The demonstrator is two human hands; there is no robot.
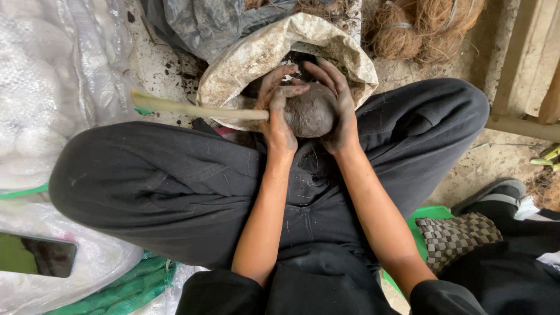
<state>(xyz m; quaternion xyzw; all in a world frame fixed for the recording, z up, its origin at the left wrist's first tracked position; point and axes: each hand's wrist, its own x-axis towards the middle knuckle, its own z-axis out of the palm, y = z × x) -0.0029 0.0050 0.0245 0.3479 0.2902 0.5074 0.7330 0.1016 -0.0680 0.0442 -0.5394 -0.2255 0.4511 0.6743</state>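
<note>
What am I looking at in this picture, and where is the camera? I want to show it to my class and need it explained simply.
There is no machine here. The one picture comes from a camera worn on a person's head, looking down at their own lap and two bare, soil-smeared hands.

The person sits with knees spread, in dark trousers. Both hands cup a round ball of dark soil. The left hand wraps its left side, the right hand its right. A pale stick juts out to the left from the ball, beside the left hand.

Just beyond the hands is an open pale sack with dark soil inside. Bundles of brown coconut fibre lie at the top right, clear plastic bags on the left, and a phone at the lower left. A checked shoe shows at the lower right.
</note>
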